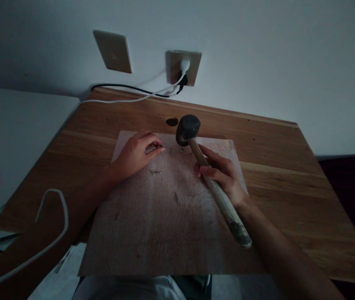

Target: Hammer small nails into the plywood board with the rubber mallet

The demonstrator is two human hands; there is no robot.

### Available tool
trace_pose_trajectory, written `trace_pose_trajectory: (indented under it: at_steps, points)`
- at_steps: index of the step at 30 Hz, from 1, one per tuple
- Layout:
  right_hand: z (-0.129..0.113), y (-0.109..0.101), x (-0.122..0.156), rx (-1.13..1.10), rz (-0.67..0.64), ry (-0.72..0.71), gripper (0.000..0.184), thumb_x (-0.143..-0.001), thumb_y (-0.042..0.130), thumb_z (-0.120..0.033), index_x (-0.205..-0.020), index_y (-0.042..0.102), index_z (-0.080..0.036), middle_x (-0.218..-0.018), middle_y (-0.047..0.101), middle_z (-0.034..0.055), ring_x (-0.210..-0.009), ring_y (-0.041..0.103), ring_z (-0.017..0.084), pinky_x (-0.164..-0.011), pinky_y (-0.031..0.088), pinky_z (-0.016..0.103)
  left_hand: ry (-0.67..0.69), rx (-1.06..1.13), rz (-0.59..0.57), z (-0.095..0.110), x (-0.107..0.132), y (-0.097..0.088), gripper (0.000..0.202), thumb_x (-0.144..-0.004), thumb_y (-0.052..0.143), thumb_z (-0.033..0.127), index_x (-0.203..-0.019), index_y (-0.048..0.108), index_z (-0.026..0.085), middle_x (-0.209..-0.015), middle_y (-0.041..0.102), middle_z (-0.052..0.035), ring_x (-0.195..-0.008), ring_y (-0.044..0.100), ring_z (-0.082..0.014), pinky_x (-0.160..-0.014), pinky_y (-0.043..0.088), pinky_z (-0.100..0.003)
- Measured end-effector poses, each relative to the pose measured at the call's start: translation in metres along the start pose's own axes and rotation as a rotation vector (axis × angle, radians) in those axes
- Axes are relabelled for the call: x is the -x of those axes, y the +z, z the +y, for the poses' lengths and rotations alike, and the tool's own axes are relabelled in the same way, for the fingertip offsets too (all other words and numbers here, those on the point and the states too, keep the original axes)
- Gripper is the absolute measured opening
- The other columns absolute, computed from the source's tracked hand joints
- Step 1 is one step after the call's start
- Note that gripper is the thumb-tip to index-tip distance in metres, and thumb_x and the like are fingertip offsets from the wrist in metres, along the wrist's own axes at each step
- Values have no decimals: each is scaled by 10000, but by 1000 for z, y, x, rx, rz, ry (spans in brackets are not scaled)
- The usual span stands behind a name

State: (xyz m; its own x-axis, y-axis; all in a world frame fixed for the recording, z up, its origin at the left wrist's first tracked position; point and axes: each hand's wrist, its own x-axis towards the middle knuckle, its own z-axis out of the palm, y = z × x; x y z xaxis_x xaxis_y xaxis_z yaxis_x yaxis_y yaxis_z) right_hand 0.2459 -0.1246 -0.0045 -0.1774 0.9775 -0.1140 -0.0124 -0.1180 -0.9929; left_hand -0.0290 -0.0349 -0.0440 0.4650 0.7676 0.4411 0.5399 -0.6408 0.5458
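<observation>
The wooden counter (290, 175) carries a thin plywood board (165, 233), which overhangs the counter's near edge. A mallet (224, 204) slants over the board's right half, its black head (188, 129) raised above the board's far edge. The right hand (224, 177) is closed around the wooden handle about midway along, fingers wrapped tight. The left hand (135, 154) rests on the board's far left corner, its fingers curled, thumb and forefinger pinched on a small nail (156, 146), just left of the mallet's head. Two loose nails (155, 172) lie on the board near its middle, between the hands. A white cable (52, 233) loops off the board's left side.
</observation>
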Motion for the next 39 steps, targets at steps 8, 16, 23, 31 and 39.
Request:
trace_pose_trajectory:
  at_steps: [8,16,23,31,39]
  points:
    - [-4,1,1,18,-28,-5,750,-821,762,-364,-1527,649,-135,-713,653,-26,-575,490,154,-528,364,310,41,-32,-31,4,1,-2,85,-954,759,251,-1012,707,217,-998,729,-46,-973,701,-225,-908,559,-387]
    - [-2,1,5,1,-35,-19,716,-832,749,-359,-1520,668,-179,-727,660,-24,-559,476,151,-503,364,305,31,3,-10,1,0,1,64,-974,722,200,-914,707,214,-905,703,-24,-908,685,-204,-859,541,-362]
    - [-16,15,2,-73,-54,24,723,-828,740,-328,-1525,662,-154,-709,652,-36,-518,459,136,-471,354,292,-36,33,-27,4,0,0,89,-930,787,236,-913,704,207,-949,715,-40,-939,693,-222,-863,558,-376]
    - [8,23,2,-31,-104,-43,718,-873,720,-344,-1569,631,-191,-743,649,-30,-553,478,144,-488,353,288,-37,38,-86,3,0,1,80,-924,714,182,-994,692,211,-1043,719,-61,-1029,701,-248,-939,577,-408]
    - [5,30,2,-11,-179,-21,659,-895,748,-331,-1539,663,-226,-768,652,-22,-631,522,162,-557,400,298,-107,39,-27,4,5,4,703,-760,974,383,-1309,565,224,-1303,599,-91,-1234,648,-326,-1085,567,-468]
